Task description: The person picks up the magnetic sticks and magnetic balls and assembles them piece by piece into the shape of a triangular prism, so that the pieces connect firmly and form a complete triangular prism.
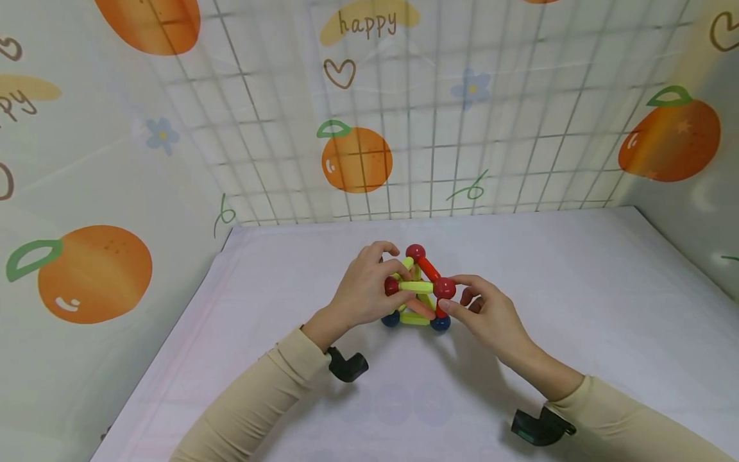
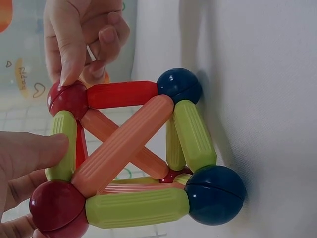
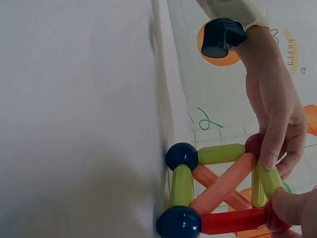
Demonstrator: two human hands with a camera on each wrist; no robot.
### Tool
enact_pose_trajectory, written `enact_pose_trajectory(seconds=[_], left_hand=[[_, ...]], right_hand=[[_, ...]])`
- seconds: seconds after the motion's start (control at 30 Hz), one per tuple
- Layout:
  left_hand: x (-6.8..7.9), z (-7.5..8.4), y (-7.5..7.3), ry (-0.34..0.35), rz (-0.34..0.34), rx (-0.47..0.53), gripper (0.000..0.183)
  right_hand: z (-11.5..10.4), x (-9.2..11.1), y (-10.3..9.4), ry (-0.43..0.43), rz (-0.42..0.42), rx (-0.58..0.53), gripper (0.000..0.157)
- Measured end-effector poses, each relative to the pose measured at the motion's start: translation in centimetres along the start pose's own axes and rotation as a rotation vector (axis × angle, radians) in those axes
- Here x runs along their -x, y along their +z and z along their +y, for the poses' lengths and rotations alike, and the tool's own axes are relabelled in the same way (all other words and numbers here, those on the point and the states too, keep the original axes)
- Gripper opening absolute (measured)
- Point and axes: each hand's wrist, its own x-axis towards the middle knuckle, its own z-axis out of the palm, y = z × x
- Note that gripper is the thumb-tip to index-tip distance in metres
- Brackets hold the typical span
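A frame of magnetic sticks and balls stands on the table between the hands. Its upper corners carry red balls, among them a right one (image 1: 444,287) and a back one (image 1: 415,253); dark blue balls (image 2: 216,195) sit at the bottom. Yellow-green sticks (image 1: 417,287) and red sticks (image 2: 123,94) join them, and orange sticks (image 2: 126,144) cross diagonally on a side. My left hand (image 1: 365,287) grips the upper left corner, its thumb on the top yellow-green stick. With thumb and index finger, my right hand (image 1: 495,314) pinches the frame at the right red ball.
A pale cloth covers the table (image 1: 577,276). Behind it hangs a white curtain (image 1: 277,160) printed with oranges, over a wire grid. Black wrist cameras sit below the left cuff (image 1: 348,366) and the right cuff (image 1: 537,428).
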Motion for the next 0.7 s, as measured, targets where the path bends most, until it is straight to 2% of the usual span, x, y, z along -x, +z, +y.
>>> enact_pose_trajectory(seconds=[0.47, 0.7], left_hand=[[0.2, -0.2, 0.1, -0.010, -0.004, 0.023, 0.021], [1.0, -0.9, -0.3, -0.040, 0.005, 0.117, 0.031]], right_hand=[[-0.2, 0.0, 0.0, -0.001, -0.008, -0.010, 0.044], [0.1, 0.2, -0.2, -0.002, -0.013, 0.003, 0.046]])
